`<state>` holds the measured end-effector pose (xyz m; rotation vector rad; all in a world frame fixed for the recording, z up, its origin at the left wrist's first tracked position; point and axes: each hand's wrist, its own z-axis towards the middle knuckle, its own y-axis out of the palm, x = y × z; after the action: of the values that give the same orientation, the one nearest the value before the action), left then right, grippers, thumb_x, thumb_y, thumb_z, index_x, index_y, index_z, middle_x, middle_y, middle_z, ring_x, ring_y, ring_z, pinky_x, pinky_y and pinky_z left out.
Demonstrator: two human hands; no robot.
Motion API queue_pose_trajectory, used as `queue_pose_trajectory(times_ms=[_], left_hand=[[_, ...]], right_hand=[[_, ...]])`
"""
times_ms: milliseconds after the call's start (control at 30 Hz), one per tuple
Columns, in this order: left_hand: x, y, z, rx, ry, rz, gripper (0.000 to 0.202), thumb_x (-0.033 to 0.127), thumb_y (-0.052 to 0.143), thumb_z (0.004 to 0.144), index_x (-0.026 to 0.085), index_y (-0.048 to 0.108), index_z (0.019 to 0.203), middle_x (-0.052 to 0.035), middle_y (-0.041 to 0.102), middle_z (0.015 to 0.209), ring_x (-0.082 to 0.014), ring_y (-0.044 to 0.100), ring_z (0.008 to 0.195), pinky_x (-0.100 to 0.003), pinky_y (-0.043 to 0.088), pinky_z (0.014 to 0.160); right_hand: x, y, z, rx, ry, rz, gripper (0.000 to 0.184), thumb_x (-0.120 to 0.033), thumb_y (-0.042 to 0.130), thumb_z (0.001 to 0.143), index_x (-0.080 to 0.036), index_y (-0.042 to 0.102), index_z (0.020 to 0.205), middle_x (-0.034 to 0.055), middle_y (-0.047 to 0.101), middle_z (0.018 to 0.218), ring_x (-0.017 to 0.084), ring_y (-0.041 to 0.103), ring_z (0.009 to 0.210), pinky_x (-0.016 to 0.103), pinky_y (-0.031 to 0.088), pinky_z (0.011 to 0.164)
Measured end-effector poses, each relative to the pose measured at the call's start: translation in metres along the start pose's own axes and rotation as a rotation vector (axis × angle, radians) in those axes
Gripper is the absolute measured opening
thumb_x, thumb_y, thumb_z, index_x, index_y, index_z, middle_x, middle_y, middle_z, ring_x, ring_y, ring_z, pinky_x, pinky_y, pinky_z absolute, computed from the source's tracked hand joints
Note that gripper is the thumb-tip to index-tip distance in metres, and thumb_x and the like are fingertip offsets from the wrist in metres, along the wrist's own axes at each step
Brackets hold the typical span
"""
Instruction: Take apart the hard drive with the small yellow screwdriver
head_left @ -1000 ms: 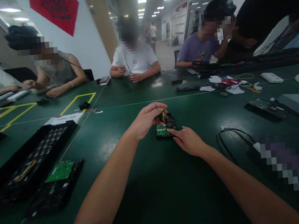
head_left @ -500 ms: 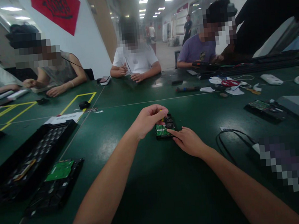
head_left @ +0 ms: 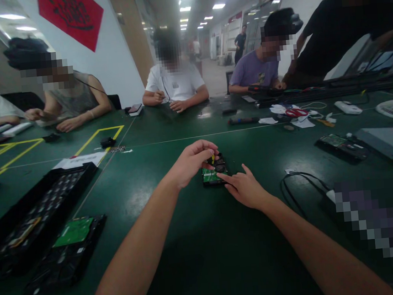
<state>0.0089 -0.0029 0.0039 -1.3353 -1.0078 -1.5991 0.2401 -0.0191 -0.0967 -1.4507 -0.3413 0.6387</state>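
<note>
The hard drive point(head_left: 210, 177) lies green circuit board up at the middle of the green table point(head_left: 198, 248). The left hand point(head_left: 191, 161) is closed around a small yellow-handled tool point(head_left: 213, 157), probably a screwdriver, held over the drive. The right hand point(head_left: 244, 189) has its fingers spread, with the index fingertip pressing the drive's near right edge. A black tray point(head_left: 40, 209) sits well to the left.

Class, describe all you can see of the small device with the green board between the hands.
The device lies flat on the green table, a small black block with a green circuit board face up on its near half. The left hand holds a yellow tool over its far part; the forefinger of the right hand touches its near right edge.
</note>
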Motion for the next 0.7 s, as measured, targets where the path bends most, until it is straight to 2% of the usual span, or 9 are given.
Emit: queue_pose_trajectory(times_ms=[100, 267, 367, 500, 600, 700], left_hand=[[0.001, 0.002, 0.000, 0.010, -0.018, -0.039, 0.016, 0.029, 0.070, 0.088, 0.016, 0.068, 0.097, -0.0072, 0.069, 0.098, -0.0179, 0.066, 0.091, -0.027, 0.055, 0.069], [0.000, 0.000, 0.001, -0.006, -0.016, -0.027, 0.014, 0.028, 0.069, 0.088, 0.016, 0.068, 0.096, -0.0075, 0.069, 0.098, -0.0179, 0.066, 0.092, -0.027, 0.055, 0.070], [-0.001, -0.002, 0.001, 0.007, -0.025, -0.030, 0.015, 0.029, 0.070, 0.087, 0.016, 0.071, 0.095, -0.0077, 0.069, 0.097, -0.0180, 0.066, 0.090, -0.027, 0.055, 0.069], [-0.001, -0.004, 0.001, 0.038, -0.010, 0.018, 0.018, 0.030, 0.070, 0.086, 0.017, 0.077, 0.094, -0.0084, 0.070, 0.104, -0.0167, 0.063, 0.087, -0.027, 0.054, 0.069], [0.000, -0.004, 0.001, 0.056, -0.008, 0.031, 0.020, 0.029, 0.069, 0.087, 0.018, 0.079, 0.100, -0.0089, 0.071, 0.109, -0.0172, 0.063, 0.088, -0.026, 0.053, 0.068], [-0.001, -0.002, 0.001, 0.054, -0.012, -0.054, 0.024, 0.029, 0.069, 0.087, 0.019, 0.075, 0.108, -0.0084, 0.071, 0.105, -0.0185, 0.065, 0.091, -0.027, 0.055, 0.068]], right_hand=[[-0.001, -0.006, -0.002, -0.016, 0.012, -0.023, 0.052, -0.035, 0.045, 0.107, -0.031, 0.044, 0.159, 0.0046, 0.073, 0.095, 0.025, 0.067, 0.097, 0.077, 0.005, 0.119], [0.000, -0.011, -0.002, -0.052, 0.011, -0.002, 0.054, -0.036, 0.047, 0.106, -0.034, 0.042, 0.160, 0.0045, 0.072, 0.095, 0.026, 0.067, 0.099, 0.080, 0.004, 0.117], [0.003, -0.008, -0.001, -0.046, 0.004, 0.015, 0.055, -0.036, 0.047, 0.106, -0.032, 0.041, 0.160, 0.0052, 0.072, 0.096, 0.025, 0.067, 0.099, 0.074, 0.012, 0.120], [0.006, -0.002, -0.001, -0.025, -0.032, 0.064, 0.054, -0.035, 0.046, 0.107, -0.027, 0.042, 0.161, 0.0065, 0.072, 0.099, 0.022, 0.066, 0.097, 0.056, 0.033, 0.119], [0.006, -0.001, 0.000, -0.013, -0.039, 0.077, 0.054, -0.034, 0.045, 0.108, -0.024, 0.043, 0.160, 0.0071, 0.072, 0.099, 0.022, 0.066, 0.095, 0.051, 0.037, 0.117], [0.005, -0.001, 0.000, -0.008, -0.040, 0.072, 0.054, -0.034, 0.044, 0.108, -0.022, 0.042, 0.160, 0.0077, 0.072, 0.100, 0.022, 0.066, 0.096, 0.051, 0.037, 0.117]])
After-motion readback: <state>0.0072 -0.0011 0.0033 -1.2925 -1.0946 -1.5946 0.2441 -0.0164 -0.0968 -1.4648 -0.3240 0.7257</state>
